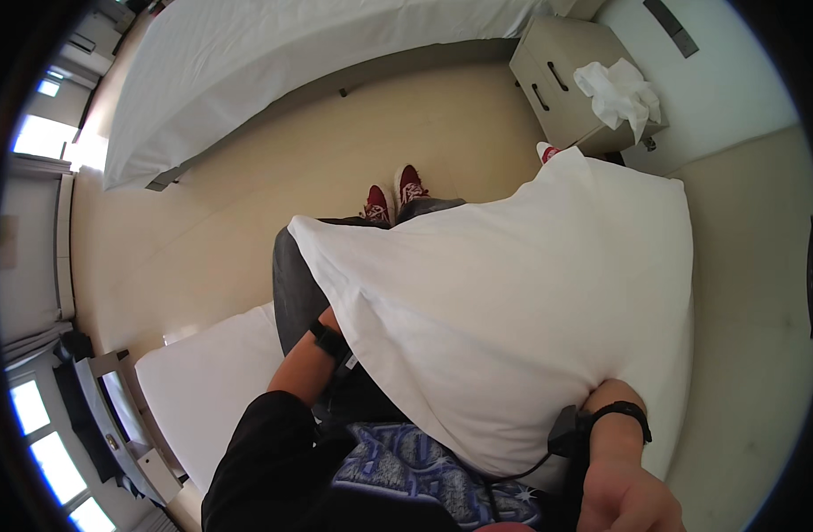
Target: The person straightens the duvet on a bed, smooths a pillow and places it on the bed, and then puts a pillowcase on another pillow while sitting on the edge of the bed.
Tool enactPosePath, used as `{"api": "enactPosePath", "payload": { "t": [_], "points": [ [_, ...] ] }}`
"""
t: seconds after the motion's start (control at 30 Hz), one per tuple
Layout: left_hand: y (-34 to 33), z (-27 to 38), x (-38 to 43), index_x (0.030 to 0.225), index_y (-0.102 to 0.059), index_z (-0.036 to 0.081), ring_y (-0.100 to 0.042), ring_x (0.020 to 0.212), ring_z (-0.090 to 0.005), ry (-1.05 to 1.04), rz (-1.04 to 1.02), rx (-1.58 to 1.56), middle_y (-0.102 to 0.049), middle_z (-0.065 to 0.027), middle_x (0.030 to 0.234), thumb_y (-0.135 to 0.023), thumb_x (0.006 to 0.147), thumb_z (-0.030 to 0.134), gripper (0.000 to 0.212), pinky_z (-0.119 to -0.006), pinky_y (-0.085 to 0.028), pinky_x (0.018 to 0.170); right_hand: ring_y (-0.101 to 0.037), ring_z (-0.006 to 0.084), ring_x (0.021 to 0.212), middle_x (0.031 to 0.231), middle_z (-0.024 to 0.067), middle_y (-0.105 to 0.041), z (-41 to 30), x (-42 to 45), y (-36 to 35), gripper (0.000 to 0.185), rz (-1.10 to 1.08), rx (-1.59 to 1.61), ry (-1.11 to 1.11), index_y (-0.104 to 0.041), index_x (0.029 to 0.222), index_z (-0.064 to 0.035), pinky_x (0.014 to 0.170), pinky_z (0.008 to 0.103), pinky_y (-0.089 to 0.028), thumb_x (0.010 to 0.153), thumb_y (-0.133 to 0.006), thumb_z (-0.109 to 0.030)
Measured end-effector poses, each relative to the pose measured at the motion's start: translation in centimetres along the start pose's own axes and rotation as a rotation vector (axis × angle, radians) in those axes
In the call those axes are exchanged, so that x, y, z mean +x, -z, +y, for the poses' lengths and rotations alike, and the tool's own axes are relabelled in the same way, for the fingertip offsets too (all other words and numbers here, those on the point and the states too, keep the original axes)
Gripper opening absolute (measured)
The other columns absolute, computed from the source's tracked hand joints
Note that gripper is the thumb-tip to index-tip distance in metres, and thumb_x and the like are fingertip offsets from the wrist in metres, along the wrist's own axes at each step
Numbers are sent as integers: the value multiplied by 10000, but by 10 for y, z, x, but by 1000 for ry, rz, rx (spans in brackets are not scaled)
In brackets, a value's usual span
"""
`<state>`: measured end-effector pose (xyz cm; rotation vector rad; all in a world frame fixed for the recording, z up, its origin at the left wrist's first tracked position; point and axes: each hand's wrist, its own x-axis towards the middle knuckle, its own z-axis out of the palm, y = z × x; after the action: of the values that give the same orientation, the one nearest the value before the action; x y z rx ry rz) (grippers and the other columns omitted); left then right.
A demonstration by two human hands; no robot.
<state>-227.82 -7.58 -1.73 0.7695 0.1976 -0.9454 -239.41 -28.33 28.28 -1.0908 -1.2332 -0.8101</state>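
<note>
A large white pillow (pixel 513 286) lies across my lap and covers most of my thighs. My left forearm, wearing a black wristband (pixel 327 338), runs under the pillow's left edge, and my left hand is hidden there. On the right, my other forearm rests on the pillow and dents its cover. My right hand (pixel 629 499) is at the bottom edge of the view, partly cut off with its fingers mostly out of sight. A black strap (pixel 622 415) circles that wrist, beside a small black device (pixel 565 431) with a cable.
White bedding (pixel 210 372) lies at my left. Across the tiled floor (pixel 247 179) stands another bed (pixel 300 40) with a white sheet. A bedside cabinet (pixel 546 73) holds crumpled white material (pixel 622 93). Two red shoes (pixel 378 205) are below me; another red shoe (pixel 547 151) shows beyond the pillow.
</note>
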Motion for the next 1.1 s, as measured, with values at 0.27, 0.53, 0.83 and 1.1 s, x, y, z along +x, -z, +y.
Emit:
{"api": "enactPosePath", "payload": {
  "t": [0.27,0.53,0.83,1.1],
  "points": [
    [-6,3,3,1211,-498,30,-569,987,-315,2,37,17,-608,-145,1095,-614,826,296,482,-418,-459,813,-543,119,1135,1157,8,-515,7,-7,19,187,38,61,10,-413,980,-84,526,277,-461,867,-529,9],
    [-8,7,2,1206,-499,26,-570,982,-321,-10,46,32,-609,-150,1087,-623,816,296,491,-418,-459,813,-591,108,971,1026,-25,-486,15,-5,20,188,61,70,28,-431,949,-97,475,281,-377,853,-541,22],
    [-11,7,0,1200,-499,21,-570,977,-328,-15,47,39,-610,-157,1078,-634,804,296,501,-418,-460,812,-545,122,718,972,-22,-474,9,-3,20,155,34,125,-52,-426,912,-104,477,299,-364,855,-509,14],
    [-12,9,1,1195,-500,17,-570,972,-333,-11,55,42,-611,-162,1071,-644,794,296,510,-418,-460,811,-535,138,693,941,-18,-441,9,-4,24,134,50,130,-13,-422,887,-93,489,317,-365,855,-507,5]
  ]
}}
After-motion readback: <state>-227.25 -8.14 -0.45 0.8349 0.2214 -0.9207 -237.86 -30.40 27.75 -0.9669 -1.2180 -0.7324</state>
